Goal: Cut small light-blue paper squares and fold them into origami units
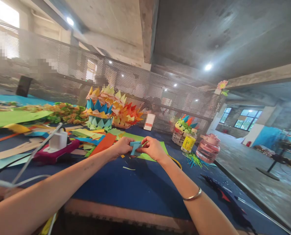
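Note:
Between my two hands is a small piece of light blue paper [135, 148], which looks folded. My left hand [122, 146] pinches its left side. On the other side, my right hand [153, 148] has thumb and fingers closed on the paper's right edge. Both hands are raised a little over the dark blue tabletop [125, 186]. Behind and under them lies a sheet of light green paper [147, 157]. An orange paper strip [103, 144] rests just left of my left hand.
Folded-paper crowns [100, 112] stand at the back. A purple power strip [54, 151] with cables sits left among paper strips. On the right are a yellow-labelled bottle [189, 142], a pink jug [208, 148], cut paper slivers [195, 160] and a dark glue gun [223, 195].

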Action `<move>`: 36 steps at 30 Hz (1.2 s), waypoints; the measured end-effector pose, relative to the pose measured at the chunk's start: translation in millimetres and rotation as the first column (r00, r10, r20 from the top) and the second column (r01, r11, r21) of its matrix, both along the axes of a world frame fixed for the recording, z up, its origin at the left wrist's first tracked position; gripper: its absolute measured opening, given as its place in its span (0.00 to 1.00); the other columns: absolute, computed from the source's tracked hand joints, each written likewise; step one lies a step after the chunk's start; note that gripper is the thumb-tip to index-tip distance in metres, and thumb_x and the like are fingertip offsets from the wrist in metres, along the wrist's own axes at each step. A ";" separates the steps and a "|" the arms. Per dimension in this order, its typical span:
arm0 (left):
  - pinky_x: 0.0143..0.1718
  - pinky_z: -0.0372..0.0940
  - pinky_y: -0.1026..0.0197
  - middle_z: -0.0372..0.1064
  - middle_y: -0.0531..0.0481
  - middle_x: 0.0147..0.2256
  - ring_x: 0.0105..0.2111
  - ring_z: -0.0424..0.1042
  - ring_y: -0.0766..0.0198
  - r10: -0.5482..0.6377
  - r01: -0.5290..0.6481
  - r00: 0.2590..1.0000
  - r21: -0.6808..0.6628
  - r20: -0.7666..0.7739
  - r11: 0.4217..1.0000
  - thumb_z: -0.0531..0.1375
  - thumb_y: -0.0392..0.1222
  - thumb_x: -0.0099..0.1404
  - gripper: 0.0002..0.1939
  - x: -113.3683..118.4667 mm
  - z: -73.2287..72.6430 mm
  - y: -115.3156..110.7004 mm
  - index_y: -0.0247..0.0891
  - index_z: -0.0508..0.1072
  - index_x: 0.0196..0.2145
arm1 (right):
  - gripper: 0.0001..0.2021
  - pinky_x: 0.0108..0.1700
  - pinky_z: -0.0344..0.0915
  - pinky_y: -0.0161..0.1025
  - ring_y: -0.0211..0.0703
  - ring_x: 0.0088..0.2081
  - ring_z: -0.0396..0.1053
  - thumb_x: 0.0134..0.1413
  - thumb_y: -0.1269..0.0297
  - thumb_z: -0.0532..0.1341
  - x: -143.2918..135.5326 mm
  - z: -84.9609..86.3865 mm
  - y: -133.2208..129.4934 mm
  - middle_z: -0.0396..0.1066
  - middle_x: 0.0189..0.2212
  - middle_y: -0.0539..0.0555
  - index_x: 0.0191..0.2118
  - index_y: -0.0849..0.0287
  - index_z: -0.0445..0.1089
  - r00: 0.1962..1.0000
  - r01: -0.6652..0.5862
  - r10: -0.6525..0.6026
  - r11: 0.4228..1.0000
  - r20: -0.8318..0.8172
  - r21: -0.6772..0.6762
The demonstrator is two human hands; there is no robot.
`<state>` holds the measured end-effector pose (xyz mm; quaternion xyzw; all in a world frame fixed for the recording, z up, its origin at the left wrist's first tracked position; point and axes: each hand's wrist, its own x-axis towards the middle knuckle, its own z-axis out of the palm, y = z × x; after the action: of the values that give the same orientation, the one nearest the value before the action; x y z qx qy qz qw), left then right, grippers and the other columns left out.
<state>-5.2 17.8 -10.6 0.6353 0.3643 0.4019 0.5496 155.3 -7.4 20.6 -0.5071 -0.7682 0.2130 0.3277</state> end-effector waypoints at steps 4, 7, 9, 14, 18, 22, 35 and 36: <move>0.21 0.65 0.66 0.68 0.57 0.15 0.17 0.69 0.65 0.006 -0.006 1.000 0.018 -0.008 1.000 0.65 0.36 0.39 0.11 -0.6 -1.2 0.9 0.36 0.69 0.23 | 0.15 0.25 0.58 0.31 0.35 0.23 0.66 0.38 0.59 0.65 0.1 1.1 -3.0 0.70 0.22 0.47 0.32 0.58 0.61 0.999 0.003 -0.005 0.999 0.040 0.052; 0.21 0.65 0.66 0.69 0.57 0.16 0.17 0.69 0.66 0.004 -0.004 1.000 0.020 -0.016 1.000 0.65 0.36 0.39 0.11 -0.6 -1.5 0.4 0.35 0.69 0.24 | 0.15 0.24 0.57 0.30 0.35 0.23 0.66 0.38 0.59 0.64 -0.5 0.2 -3.3 0.70 0.22 0.47 0.32 0.57 0.61 0.999 0.002 -0.005 0.998 0.044 0.068; 0.21 0.65 0.66 0.68 0.57 0.15 0.17 0.69 0.66 0.003 -0.002 1.000 0.019 -0.020 1.000 0.65 0.36 0.39 0.10 -0.5 -1.0 -0.7 0.35 0.69 0.24 | 0.15 0.24 0.57 0.30 0.36 0.23 0.66 0.37 0.59 0.64 -0.8 -0.1 -3.4 0.70 0.22 0.48 0.32 0.57 0.60 0.999 0.000 -0.003 0.997 0.048 0.071; 0.22 0.65 0.66 0.69 0.56 0.16 0.20 0.71 0.63 -0.030 0.029 0.999 -0.004 -0.016 1.000 0.64 0.35 0.39 0.11 -0.4 2.2 -4.4 0.35 0.70 0.25 | 0.16 0.23 0.56 0.30 0.36 0.22 0.65 0.38 0.58 0.64 -1.4 1.9 -5.8 0.70 0.21 0.47 0.34 0.57 0.60 0.997 0.020 -0.027 0.996 0.078 0.091; 0.22 0.65 0.65 0.70 0.55 0.17 0.21 0.71 0.63 -0.047 0.047 0.998 -0.009 -0.029 0.999 0.65 0.37 0.39 0.14 -0.7 5.0 -7.9 0.34 0.71 0.27 | 0.17 0.23 0.55 0.30 0.35 0.21 0.64 0.38 0.58 0.63 -2.5 4.3 -9.0 0.70 0.20 0.46 0.36 0.56 0.60 0.991 0.016 -0.032 0.992 0.130 0.127; 0.23 0.65 0.64 0.71 0.54 0.18 0.21 0.71 0.63 -0.065 0.066 0.997 0.004 -0.036 0.998 0.66 0.41 0.39 0.15 -2.1 5.6 -8.3 0.34 0.70 0.27 | 0.16 0.25 0.55 0.30 0.36 0.22 0.65 0.40 0.59 0.62 -4.2 5.6 -11.4 0.69 0.20 0.45 0.37 0.56 0.60 0.983 0.001 -0.040 0.977 0.181 0.215; 0.21 0.65 0.65 0.71 0.53 0.17 0.19 0.71 0.64 0.024 -0.024 1.000 -0.034 0.013 0.999 0.68 0.41 0.38 0.17 -4.4 11.1 -8.0 0.32 0.71 0.27 | 0.16 0.27 0.58 0.31 0.36 0.23 0.66 0.40 0.58 0.63 0.2 3.6 -3.2 0.70 0.21 0.46 0.37 0.57 0.64 0.993 -0.014 -0.012 0.977 0.121 0.213; 0.22 0.65 0.65 0.71 0.53 0.18 0.19 0.71 0.64 0.070 -0.068 0.997 -0.044 0.040 0.997 0.68 0.41 0.38 0.16 -5.8 12.9 -7.2 0.32 0.70 0.27 | 0.16 0.27 0.58 0.31 0.36 0.23 0.65 0.40 0.58 0.63 3.6 4.1 0.1 0.70 0.21 0.47 0.37 0.58 0.64 0.993 -0.007 -0.019 0.977 0.117 0.213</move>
<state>-10.9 10.5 2.3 0.6022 0.3830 0.4258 0.5561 158.9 -7.3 24.6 -0.4832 -0.8031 0.0981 0.3345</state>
